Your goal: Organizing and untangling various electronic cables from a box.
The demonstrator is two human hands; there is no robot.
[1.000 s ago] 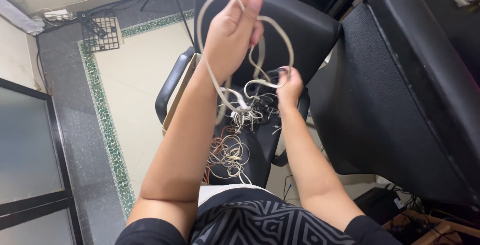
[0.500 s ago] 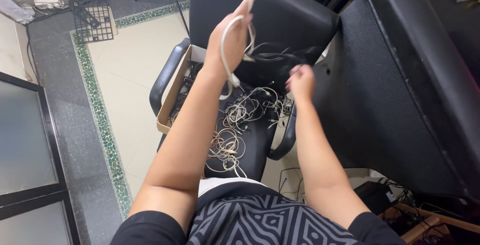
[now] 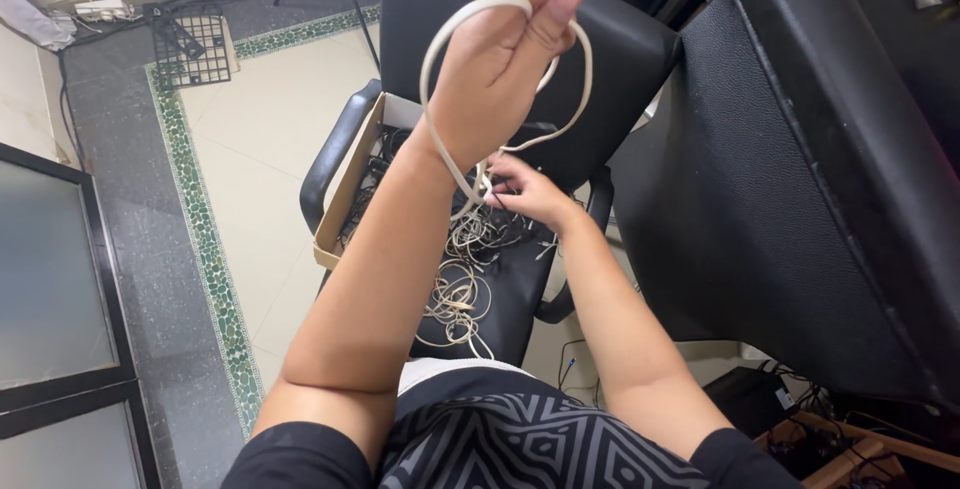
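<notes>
Right hand (image 3: 527, 192) now down, fingers pinching 1 beige cable (image 3: 447, 154); left hand (image 3: 497, 67) grip closed around its loop.

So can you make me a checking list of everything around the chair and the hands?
Surface: black chair seat, partly covered by wires.
Job's things: flat beige cable looped around the left hand, hanging to the pile.
Clutter: tangled wire pile on the seat; cardboard box by the armrest.
Grippers: left hand raised, gripping the cable; right hand low, fingers at the cable's lower end.
Cables: more wires on the floor below the chair.
Surroundings: second black chair at right; wire grid on the floor.
</notes>
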